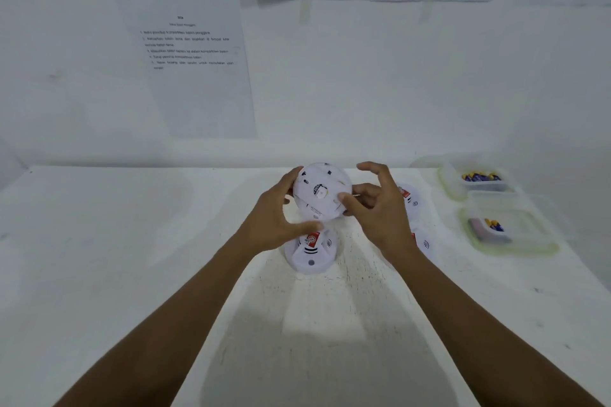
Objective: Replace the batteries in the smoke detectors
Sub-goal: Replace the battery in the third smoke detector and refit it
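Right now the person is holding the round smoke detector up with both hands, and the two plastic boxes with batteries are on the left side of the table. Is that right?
Not quite. The two plastic boxes sit on the right side of the table, not the left, as the head view shows. The left hand and right hand do hold the smoke detector up.

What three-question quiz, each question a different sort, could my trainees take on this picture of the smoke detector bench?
1. True or false: the held smoke detector is turned with its back toward the camera.
2. Multiple choice: the two clear containers holding batteries sit (A) on the left of the table, (B) on the right of the table, (C) on the wall.
3. Short answer: how many detectors rest on the table, counting the ones partly hidden?

Key
1. True; both the left hand and the right hand grip its rim.
2. B.
3. Three: one detector under the hands, two detectors behind the right hand.
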